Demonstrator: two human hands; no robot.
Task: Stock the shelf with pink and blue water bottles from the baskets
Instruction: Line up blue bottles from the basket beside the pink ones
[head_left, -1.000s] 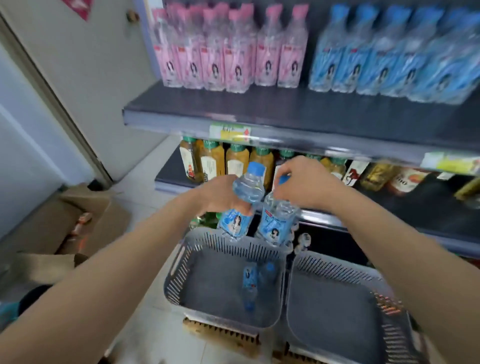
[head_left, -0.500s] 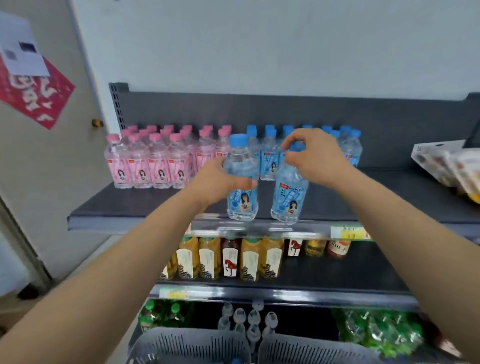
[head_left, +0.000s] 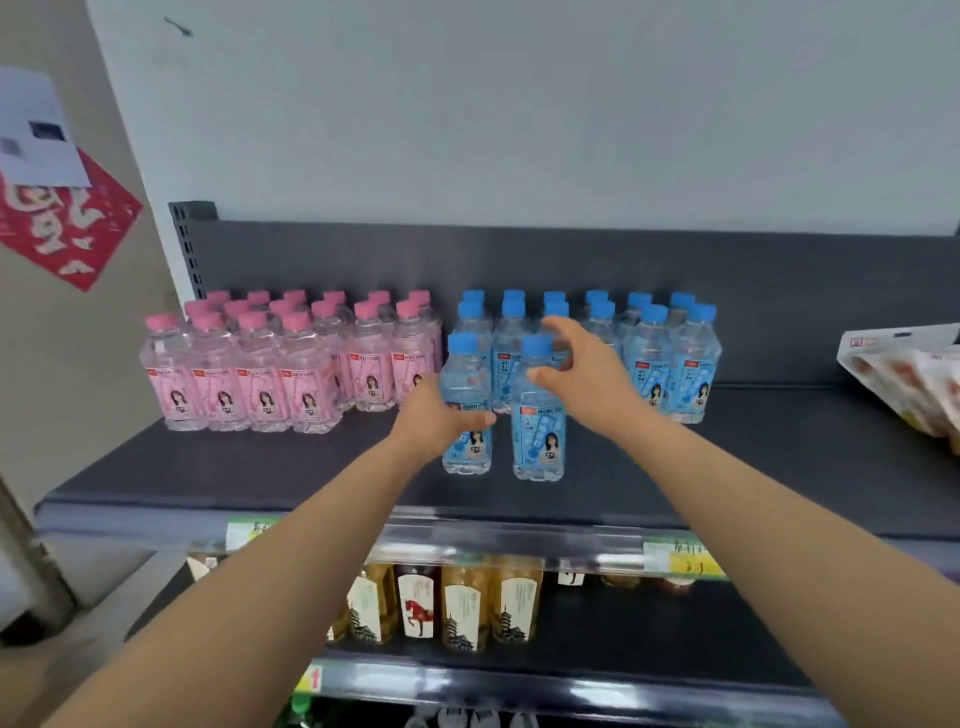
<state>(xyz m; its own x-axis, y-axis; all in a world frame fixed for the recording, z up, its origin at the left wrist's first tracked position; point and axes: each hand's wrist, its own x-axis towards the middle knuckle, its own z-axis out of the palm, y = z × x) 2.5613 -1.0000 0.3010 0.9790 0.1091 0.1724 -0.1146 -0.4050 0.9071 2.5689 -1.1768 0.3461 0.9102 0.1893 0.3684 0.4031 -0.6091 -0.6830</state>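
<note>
Two blue-capped water bottles stand upright on the dark top shelf (head_left: 260, 467), in front of the blue group (head_left: 670, 358). My left hand (head_left: 434, 421) grips the left bottle (head_left: 466, 400) round its middle. My right hand (head_left: 587, 374) hovers just behind and to the right of the right bottle (head_left: 537, 431), fingers spread and off it. Several pink-capped bottles (head_left: 270, 374) stand in rows at the shelf's left. The baskets are out of view.
A shelf below holds amber drink bottles (head_left: 462, 603) with white labels. Snack packets (head_left: 914, 374) lie at the top shelf's right end. Bare shelf surface runs along the front. A red poster (head_left: 67, 228) hangs on the door at left.
Both blue bottles were lifted from the basket to the top shelf and now stand on it. My right hand has let go of its bottle and opened; the view rose to the shelf.
</note>
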